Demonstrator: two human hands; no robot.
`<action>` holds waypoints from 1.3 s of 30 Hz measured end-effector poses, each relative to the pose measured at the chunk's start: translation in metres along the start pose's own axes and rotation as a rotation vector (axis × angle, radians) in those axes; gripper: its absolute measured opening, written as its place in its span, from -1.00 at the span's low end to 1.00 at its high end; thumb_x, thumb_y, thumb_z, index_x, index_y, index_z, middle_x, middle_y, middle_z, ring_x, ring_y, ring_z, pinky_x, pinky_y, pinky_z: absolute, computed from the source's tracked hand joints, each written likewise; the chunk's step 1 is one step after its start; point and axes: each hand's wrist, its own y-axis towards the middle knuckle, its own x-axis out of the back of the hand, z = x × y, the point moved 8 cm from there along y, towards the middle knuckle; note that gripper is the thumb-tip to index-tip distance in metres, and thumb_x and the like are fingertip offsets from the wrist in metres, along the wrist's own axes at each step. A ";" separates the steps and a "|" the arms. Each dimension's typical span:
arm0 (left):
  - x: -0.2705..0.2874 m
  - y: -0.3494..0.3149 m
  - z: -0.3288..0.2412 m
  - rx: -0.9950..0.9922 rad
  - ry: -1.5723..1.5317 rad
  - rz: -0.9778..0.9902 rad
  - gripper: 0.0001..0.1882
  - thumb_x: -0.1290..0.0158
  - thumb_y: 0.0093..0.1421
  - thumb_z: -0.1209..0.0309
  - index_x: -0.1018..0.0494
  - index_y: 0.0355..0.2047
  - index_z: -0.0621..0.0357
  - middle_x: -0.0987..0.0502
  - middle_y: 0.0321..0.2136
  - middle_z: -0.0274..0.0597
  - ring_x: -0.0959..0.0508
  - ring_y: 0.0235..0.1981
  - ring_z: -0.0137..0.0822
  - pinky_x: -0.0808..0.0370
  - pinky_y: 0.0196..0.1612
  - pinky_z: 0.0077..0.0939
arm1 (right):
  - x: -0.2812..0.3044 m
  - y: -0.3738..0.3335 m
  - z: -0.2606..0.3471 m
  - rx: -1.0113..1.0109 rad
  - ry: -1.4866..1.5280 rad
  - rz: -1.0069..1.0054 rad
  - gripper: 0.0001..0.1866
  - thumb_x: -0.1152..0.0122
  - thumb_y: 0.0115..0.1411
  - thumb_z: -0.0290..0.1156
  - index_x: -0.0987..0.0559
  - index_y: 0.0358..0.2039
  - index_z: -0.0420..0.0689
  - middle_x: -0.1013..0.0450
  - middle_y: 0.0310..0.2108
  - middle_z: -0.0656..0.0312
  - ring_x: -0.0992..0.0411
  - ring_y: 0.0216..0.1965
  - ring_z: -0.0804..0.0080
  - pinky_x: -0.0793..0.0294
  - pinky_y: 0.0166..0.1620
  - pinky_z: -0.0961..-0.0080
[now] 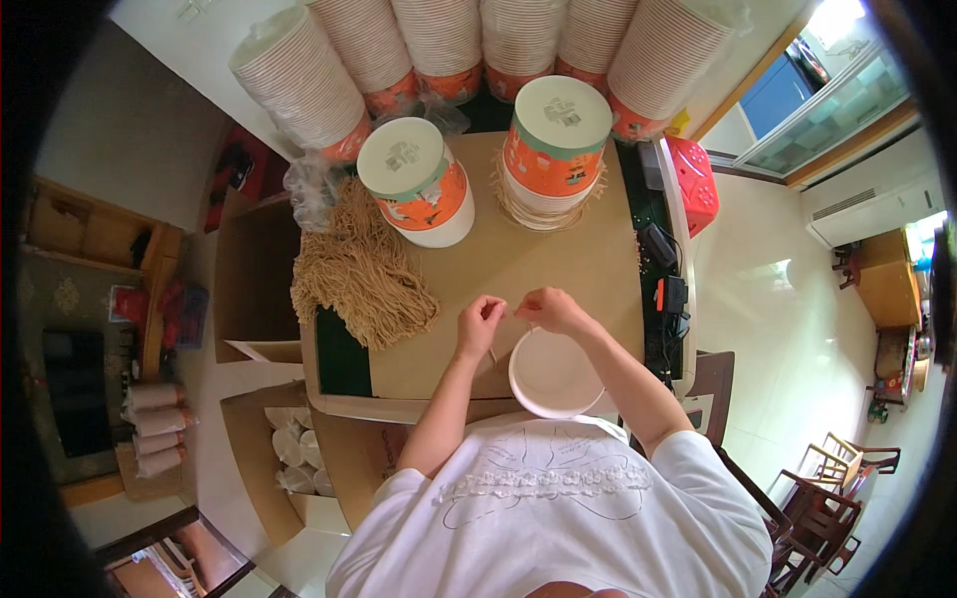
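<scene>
My left hand (482, 324) is pinched closed above the brown board, left of an open white paper bucket (558, 373). What looks like a thin tan cord (493, 354) hangs from its fingers. Close beside it, my right hand (551, 311) is also closed in a pinch, just above the bucket's far rim; what its fingertips hold is too small to make out. To the left lies a large heap of tan cords (364, 269). Beyond my hands stand an upside-down orange-and-green bucket (424, 194) and an upside-down bucket stack (553, 149) ringed with cords at its base.
Tall stacks of wrapped paper buckets (444, 40) line the table's far edge. A black adapter with cables (673, 294) lies along the right edge, near a red plastic stool (691, 184). Cardboard boxes (264, 448) stand on the floor at left.
</scene>
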 end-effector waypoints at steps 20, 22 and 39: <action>-0.004 -0.011 -0.017 0.137 -0.198 0.061 -0.90 0.03 0.15 0.45 -0.45 -0.42 0.19 -0.48 -0.61 -0.38 -0.32 -0.69 -0.66 -0.23 -0.66 -0.78 | 0.012 -0.014 0.024 0.155 0.216 -0.184 -0.86 -0.17 -0.01 -0.39 -0.53 -0.49 -0.20 -0.46 -0.61 0.20 -0.42 -0.58 0.48 -0.39 -0.46 0.54; -0.005 -0.011 -0.018 0.139 -0.194 0.064 -0.91 0.04 0.15 0.46 -0.45 -0.43 0.19 -0.48 -0.61 -0.38 -0.32 -0.69 -0.66 -0.23 -0.66 -0.78 | 0.013 -0.014 0.022 0.137 0.261 -0.191 -0.86 -0.17 -0.01 -0.38 -0.53 -0.49 -0.20 -0.45 -0.62 0.20 -0.41 -0.58 0.49 -0.39 -0.46 0.54; -0.003 -0.012 -0.015 0.157 -0.203 0.024 -0.91 0.02 0.15 0.46 -0.45 -0.41 0.20 -0.47 -0.62 -0.39 -0.29 -0.71 -0.68 -0.19 -0.68 -0.79 | 0.010 -0.011 0.017 0.088 0.264 -0.177 -0.85 -0.12 0.01 -0.39 -0.53 -0.46 -0.22 -0.43 -0.62 0.20 -0.36 -0.56 0.52 -0.36 -0.46 0.54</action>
